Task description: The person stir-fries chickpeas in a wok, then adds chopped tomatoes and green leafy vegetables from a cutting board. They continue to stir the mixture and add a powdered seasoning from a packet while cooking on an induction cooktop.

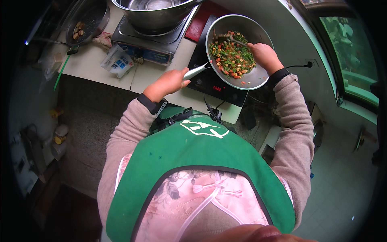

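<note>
My left hand (168, 84) is closed around the metal handle of a wok (260, 33) at the upper right. The wok rests over a black induction cooktop (222, 90) whose red display is lit. Inside it lies a mix of chopped green vegetables, red pieces and small yellowish cubes (232, 57). Over the wok's right side, my right hand (264, 56) grips the handle of a spatula (239, 41), its blurred head among the food at the upper left of the wok.
Left of the cooktop, a gas stove (142, 50) carries a large steel pan (151, 15). A plastic packet (117, 62) lies at its front corner. Farther left are a strainer-like pan (90, 25) with brownish pieces and a green stick (62, 71). A plug (308, 64) sits at the right wall.
</note>
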Action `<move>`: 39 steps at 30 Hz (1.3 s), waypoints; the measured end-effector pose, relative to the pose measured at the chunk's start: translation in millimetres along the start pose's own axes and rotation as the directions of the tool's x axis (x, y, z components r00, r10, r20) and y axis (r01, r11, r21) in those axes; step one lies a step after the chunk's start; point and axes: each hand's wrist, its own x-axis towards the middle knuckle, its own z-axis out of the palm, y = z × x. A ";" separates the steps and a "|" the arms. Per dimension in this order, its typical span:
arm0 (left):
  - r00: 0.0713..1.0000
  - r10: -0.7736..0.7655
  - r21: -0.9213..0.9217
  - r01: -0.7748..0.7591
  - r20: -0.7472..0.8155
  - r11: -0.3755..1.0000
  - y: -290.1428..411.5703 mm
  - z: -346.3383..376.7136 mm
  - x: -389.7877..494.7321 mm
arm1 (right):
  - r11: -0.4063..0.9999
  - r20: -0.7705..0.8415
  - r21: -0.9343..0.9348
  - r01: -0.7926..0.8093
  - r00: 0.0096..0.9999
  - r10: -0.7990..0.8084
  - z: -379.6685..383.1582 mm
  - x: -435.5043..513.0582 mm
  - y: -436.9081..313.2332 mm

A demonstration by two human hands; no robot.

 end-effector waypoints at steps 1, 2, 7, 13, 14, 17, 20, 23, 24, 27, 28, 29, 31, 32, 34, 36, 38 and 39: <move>1.000 0.007 0.002 -0.007 -0.005 1.000 -0.9 -0.4 0.7 | 0.998 0.075 -0.015 -0.064 0.995 0.065 -6.2 -8.9 -3.4; 1.000 0.012 0.003 -0.012 -0.011 1.000 -1.7 -0.9 1.0 | 0.998 0.092 -0.005 -0.067 0.994 0.067 -11.1 -17.7 -4.5; 1.000 0.002 -0.006 -0.002 -0.006 1.000 -1.3 0.5 0.6 | 0.888 0.250 0.269 -0.373 0.917 0.310 -26.8 -81.1 15.6; 1.000 -0.009 -0.027 0.010 0.028 1.000 0.8 -0.4 -1.1 | 0.485 0.782 0.302 -0.821 0.504 0.367 -21.6 -123.0 5.6; 1.000 -0.005 -0.029 0.006 0.029 1.000 1.3 -1.0 -0.7 | 0.436 0.786 0.366 -0.822 0.524 0.328 -12.2 -119.3 -2.8; 0.999 -0.005 -0.030 0.006 0.038 1.000 2.9 -3.1 0.4 | 0.174 0.747 0.578 -0.797 0.603 0.280 14.1 -99.5 -17.5; 0.999 -0.010 -0.023 0.011 0.049 1.000 3.9 -5.6 -0.8 | 0.009 0.688 0.693 -0.721 0.665 0.292 17.7 -94.2 -9.8; 0.999 0.009 -0.012 -0.008 0.048 1.000 4.4 -6.2 -2.4 | 0.264 0.637 0.628 -0.732 0.678 0.365 -5.5 -103.2 12.7; 0.999 0.001 -0.003 0.000 0.049 1.000 4.6 -5.7 -4.4 | 0.377 0.663 0.551 -0.744 0.665 0.343 -16.0 -107.9 19.3; 1.000 0.003 -0.019 -0.002 0.030 1.000 5.2 -4.7 -6.2 | 0.585 0.788 0.394 -0.709 0.589 0.182 -34.0 -111.2 23.6; 0.999 -0.004 -0.032 0.005 0.032 0.999 5.6 -4.3 -6.7 | 0.567 0.829 0.397 -0.722 0.547 0.115 -33.2 -108.1 18.0; 1.000 0.002 -0.034 -0.001 0.025 0.999 5.9 -4.3 -7.1 | 0.554 0.860 0.401 -0.730 0.508 0.046 -30.0 -103.2 11.4; 0.999 -0.010 -0.035 0.011 0.032 0.999 6.9 -4.4 -7.1 | 0.379 0.779 0.595 -0.709 0.624 -0.058 -9.2 -91.6 -14.8; 0.999 -0.010 -0.038 0.011 0.031 0.999 7.4 -4.5 -7.0 | 0.259 0.730 0.669 -0.696 0.681 -0.055 4.9 -80.8 -30.2; 1.000 -0.013 -0.040 0.014 0.026 0.999 8.2 -5.3 -6.9 | 0.036 0.653 0.756 -0.654 0.757 0.039 26.8 -60.4 -51.9; 1.000 -0.015 -0.023 0.015 0.022 1.000 9.2 -6.0 -6.8 | -0.218 0.632 0.769 -0.601 0.765 0.122 37.2 -49.6 -57.0; 1.000 -0.013 -0.009 0.013 0.019 1.000 9.7 -6.2 -7.6 | -0.402 0.605 0.763 -0.506 0.777 0.172 36.4 -50.8 -53.1; 1.000 -0.010 -0.002 0.010 0.014 1.000 10.1 -6.0 -7.7 | -0.498 0.616 0.730 -0.468 0.766 0.184 31.8 -56.1 -48.0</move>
